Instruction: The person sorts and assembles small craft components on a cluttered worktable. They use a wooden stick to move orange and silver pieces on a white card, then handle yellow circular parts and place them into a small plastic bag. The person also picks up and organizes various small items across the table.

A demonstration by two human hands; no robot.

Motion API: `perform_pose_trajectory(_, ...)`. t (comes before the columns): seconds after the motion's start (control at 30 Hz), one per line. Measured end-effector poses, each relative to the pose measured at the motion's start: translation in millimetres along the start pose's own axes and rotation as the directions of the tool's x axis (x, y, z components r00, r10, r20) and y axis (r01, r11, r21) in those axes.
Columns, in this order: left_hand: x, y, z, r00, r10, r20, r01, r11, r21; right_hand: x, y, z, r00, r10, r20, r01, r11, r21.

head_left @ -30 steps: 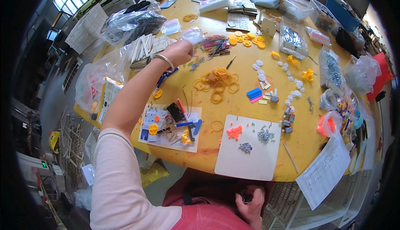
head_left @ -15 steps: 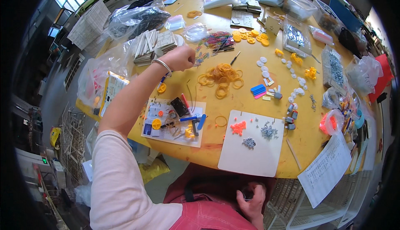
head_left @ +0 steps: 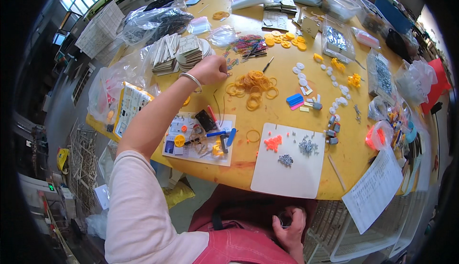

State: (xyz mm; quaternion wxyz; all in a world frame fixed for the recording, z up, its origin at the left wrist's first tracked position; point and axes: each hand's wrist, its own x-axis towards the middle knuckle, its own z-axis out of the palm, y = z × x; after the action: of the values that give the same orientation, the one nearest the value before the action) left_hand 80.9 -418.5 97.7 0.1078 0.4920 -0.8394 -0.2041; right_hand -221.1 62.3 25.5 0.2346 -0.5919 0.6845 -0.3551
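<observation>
My left hand (head_left: 211, 70), with a bracelet at the wrist, reaches across the table. Its fingers are pinched together low over the tabletop, between the scattered paper clips (head_left: 233, 63) and a pile of tan rubber bands (head_left: 253, 86). What sits in the pinch, if anything, is too small to make out. Down at my lap, over the red apron, my right hand (head_left: 292, 228) curls around a small dark round object (head_left: 285, 219). Before me lies a printed sheet (head_left: 224, 159) carrying yellow wheels, a black box, and blue and red pieces.
A white board (head_left: 287, 180) bears orange pieces and small metal parts. Wooden sheets (head_left: 167, 60) are stacked beyond my left forearm. Yellow wheels (head_left: 285, 44), white discs (head_left: 302, 76), small motors (head_left: 332, 133) and a screwdriver (head_left: 268, 64) lie farther out. A printed paper (head_left: 373, 192) overhangs the right edge.
My left hand has come down slightly nearer and to the right, its fingertips lowering toward the tabletop beside the rubber bands. My right hand stays at my lap around the dark object.
</observation>
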Motion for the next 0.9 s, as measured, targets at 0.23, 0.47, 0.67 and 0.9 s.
perform_pose_trajectory(0.23,-10.2,8.3,4.5,0.993,-0.004,-0.120,0.002,1.000,-0.017,-3.0,-13.5,-5.3,0.999,-0.041,-0.027,0.041,0.999,-0.004)
perform_pose_trajectory(0.47,-89.2,129.8,-16.7,0.953,0.300,-0.050,-0.302,0.914,-0.271,6.6,-37.7,-15.0,0.984,0.177,0.002,-0.163,0.902,0.400)
perform_pose_trajectory(0.67,-193.7,268.6,4.4,0.398,0.898,0.187,-0.904,0.419,-0.088,16.4,-60.4,-27.9,0.989,0.103,0.107,-0.140,0.881,0.451)
perform_pose_trajectory(0.9,-222.4,307.3,29.4,0.267,0.919,0.290,-0.928,0.327,-0.181,5.9,-80.0,-36.9,0.996,-0.011,0.085,-0.032,0.871,0.490)
